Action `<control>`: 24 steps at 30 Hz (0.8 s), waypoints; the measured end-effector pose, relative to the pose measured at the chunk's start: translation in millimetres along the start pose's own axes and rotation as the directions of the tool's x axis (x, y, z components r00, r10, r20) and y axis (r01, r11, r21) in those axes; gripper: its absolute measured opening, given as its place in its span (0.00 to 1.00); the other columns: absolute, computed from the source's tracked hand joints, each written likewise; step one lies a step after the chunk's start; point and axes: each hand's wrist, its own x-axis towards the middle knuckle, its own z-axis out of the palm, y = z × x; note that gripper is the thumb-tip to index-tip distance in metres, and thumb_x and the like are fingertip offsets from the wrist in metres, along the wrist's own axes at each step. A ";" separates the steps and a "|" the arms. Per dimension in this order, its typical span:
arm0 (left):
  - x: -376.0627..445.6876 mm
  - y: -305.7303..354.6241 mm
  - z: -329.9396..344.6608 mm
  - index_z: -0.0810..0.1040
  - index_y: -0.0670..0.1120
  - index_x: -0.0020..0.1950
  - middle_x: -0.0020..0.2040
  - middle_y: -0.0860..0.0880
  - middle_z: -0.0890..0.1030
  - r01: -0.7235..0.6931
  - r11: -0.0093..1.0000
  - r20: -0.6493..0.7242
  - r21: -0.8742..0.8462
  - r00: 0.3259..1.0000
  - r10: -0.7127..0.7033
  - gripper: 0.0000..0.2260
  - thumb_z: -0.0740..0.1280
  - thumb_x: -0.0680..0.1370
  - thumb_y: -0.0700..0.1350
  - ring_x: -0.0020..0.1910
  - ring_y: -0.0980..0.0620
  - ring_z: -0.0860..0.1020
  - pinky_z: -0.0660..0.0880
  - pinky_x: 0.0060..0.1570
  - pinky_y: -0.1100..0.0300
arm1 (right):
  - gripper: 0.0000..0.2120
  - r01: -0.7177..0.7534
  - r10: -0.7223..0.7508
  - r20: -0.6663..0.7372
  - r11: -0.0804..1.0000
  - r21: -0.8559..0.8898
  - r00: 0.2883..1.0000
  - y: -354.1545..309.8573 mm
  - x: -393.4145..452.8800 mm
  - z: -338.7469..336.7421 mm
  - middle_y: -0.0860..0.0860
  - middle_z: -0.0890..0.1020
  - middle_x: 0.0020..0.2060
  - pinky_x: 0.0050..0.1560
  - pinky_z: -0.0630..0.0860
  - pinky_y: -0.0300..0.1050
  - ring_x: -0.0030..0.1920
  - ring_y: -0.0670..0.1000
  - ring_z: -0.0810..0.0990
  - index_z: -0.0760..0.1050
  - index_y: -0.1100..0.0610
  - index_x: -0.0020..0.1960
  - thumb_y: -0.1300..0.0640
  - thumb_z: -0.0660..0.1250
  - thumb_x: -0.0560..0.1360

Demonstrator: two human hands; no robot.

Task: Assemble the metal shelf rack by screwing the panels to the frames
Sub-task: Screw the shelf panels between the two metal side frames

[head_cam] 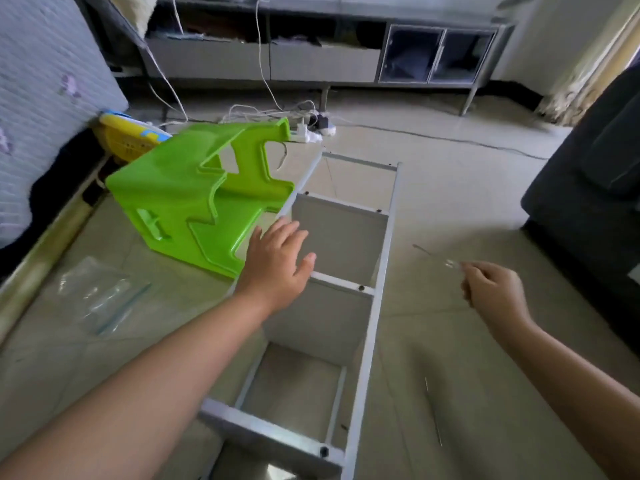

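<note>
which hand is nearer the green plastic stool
Left. The left hand hovers open right beside the green plastic stool, at its near right edge above the rack. The right hand is far off across the rack, pinching something small.

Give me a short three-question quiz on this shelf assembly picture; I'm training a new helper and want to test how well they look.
1. True or false: the left hand grips a screwdriver.
2. What lies on the floor left of the rack?
A. a green plastic stool
B. a red toolbox
C. a cardboard box
3. Fill in: the right hand pinches a small clear ____.

Key
1. False: its fingers are spread open above the rack and hold nothing.
2. A
3. Bag, as far as the blur allows; its contents cannot be made out.
</note>
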 end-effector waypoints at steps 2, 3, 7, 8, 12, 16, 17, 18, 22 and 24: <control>-18.2 14.4 5.7 0.81 0.36 0.50 0.52 0.37 0.81 -0.123 0.991 0.037 0.057 0.992 0.121 0.23 0.56 0.71 0.51 0.54 0.34 0.79 0.71 0.50 0.34 | 0.12 -0.100 0.100 0.004 0.994 0.039 0.995 34.8 -16.4 0.7 0.53 0.73 0.28 0.29 0.66 0.40 0.29 0.51 0.68 0.79 0.66 0.50 0.63 0.58 0.78; -26.1 25.4 6.7 0.81 0.36 0.52 0.55 0.37 0.80 -0.166 0.985 0.094 0.041 0.982 0.162 0.25 0.55 0.71 0.52 0.57 0.35 0.78 0.70 0.53 0.35 | 0.12 -0.128 0.127 0.018 0.991 0.037 0.992 50.4 -25.8 2.3 0.53 0.73 0.28 0.27 0.65 0.37 0.30 0.51 0.68 0.79 0.68 0.51 0.63 0.58 0.78; -53.2 66.2 1.2 0.67 0.40 0.70 0.73 0.43 0.64 -0.040 0.994 0.246 -0.101 0.967 0.064 0.43 0.42 0.65 0.64 0.75 0.47 0.57 0.51 0.71 0.56 | 0.16 -0.133 0.149 0.096 0.978 -0.159 0.984 110.5 -70.4 11.6 0.58 0.80 0.38 0.39 0.71 0.40 0.39 0.54 0.77 0.78 0.67 0.55 0.57 0.59 0.78; -59.7 74.2 0.5 0.64 0.40 0.72 0.75 0.44 0.60 -0.016 0.995 0.274 -0.096 0.961 0.042 0.44 0.42 0.64 0.65 0.75 0.49 0.54 0.49 0.71 0.60 | 0.15 -0.156 0.181 0.092 0.961 -0.228 0.979 128.0 -84.9 10.7 0.60 0.82 0.47 0.47 0.72 0.43 0.48 0.57 0.79 0.77 0.65 0.59 0.59 0.59 0.79; -83.6 95.1 -4.6 0.51 0.41 0.76 0.77 0.46 0.52 0.060 0.998 0.420 -0.028 0.907 -0.043 0.34 0.57 0.77 0.59 0.76 0.51 0.50 0.47 0.70 0.63 | 0.14 -0.284 0.311 0.024 0.895 -0.345 0.950 196.4 -143.6 -2.4 0.64 0.79 0.57 0.56 0.71 0.48 0.58 0.62 0.76 0.75 0.66 0.60 0.63 0.59 0.78; -95.2 104.2 -1.7 0.48 0.41 0.76 0.75 0.41 0.58 0.146 0.989 0.488 -0.017 0.865 -0.120 0.32 0.61 0.79 0.49 0.73 0.46 0.58 0.58 0.68 0.57 | 0.16 -0.362 0.404 0.016 0.836 -0.413 0.915 243.1 -183.3 -11.6 0.61 0.76 0.63 0.61 0.68 0.45 0.63 0.59 0.74 0.72 0.63 0.65 0.62 0.58 0.79; -97.5 105.6 -0.4 0.49 0.40 0.76 0.73 0.40 0.61 0.157 0.988 0.499 0.002 0.856 -0.137 0.31 0.60 0.79 0.48 0.72 0.44 0.61 0.61 0.66 0.55 | 0.16 -0.383 0.424 0.008 0.826 -0.413 0.905 248.6 -189.4 -11.5 0.60 0.75 0.63 0.62 0.69 0.46 0.63 0.59 0.73 0.72 0.63 0.65 0.61 0.57 0.79; -98.9 107.1 0.0 0.51 0.40 0.76 0.71 0.39 0.64 0.163 0.986 0.505 0.024 0.850 -0.153 0.29 0.59 0.80 0.48 0.70 0.42 0.64 0.63 0.63 0.54 | 0.17 -0.395 0.440 0.005 0.812 -0.430 0.898 251.7 -192.9 -10.6 0.59 0.75 0.63 0.61 0.69 0.46 0.63 0.59 0.74 0.71 0.62 0.66 0.61 0.57 0.79; -101.5 109.5 0.2 0.63 0.40 0.63 0.59 0.36 0.74 0.165 0.984 0.482 0.066 0.858 -0.176 0.15 0.57 0.80 0.46 0.58 0.37 0.73 0.69 0.50 0.50 | 0.13 -0.336 0.516 0.097 0.676 -0.656 0.851 253.4 -196.9 -2.5 0.60 0.79 0.55 0.48 0.73 0.45 0.54 0.59 0.78 0.70 0.60 0.60 0.59 0.53 0.78; -102.7 110.3 0.9 0.61 0.42 0.54 0.49 0.38 0.75 0.149 0.986 0.464 0.070 0.870 -0.165 0.08 0.57 0.80 0.46 0.51 0.37 0.73 0.67 0.43 0.51 | 0.12 -0.288 0.538 0.119 0.609 -0.739 0.834 252.6 -196.7 3.2 0.58 0.79 0.54 0.49 0.73 0.44 0.54 0.57 0.78 0.69 0.58 0.58 0.59 0.52 0.79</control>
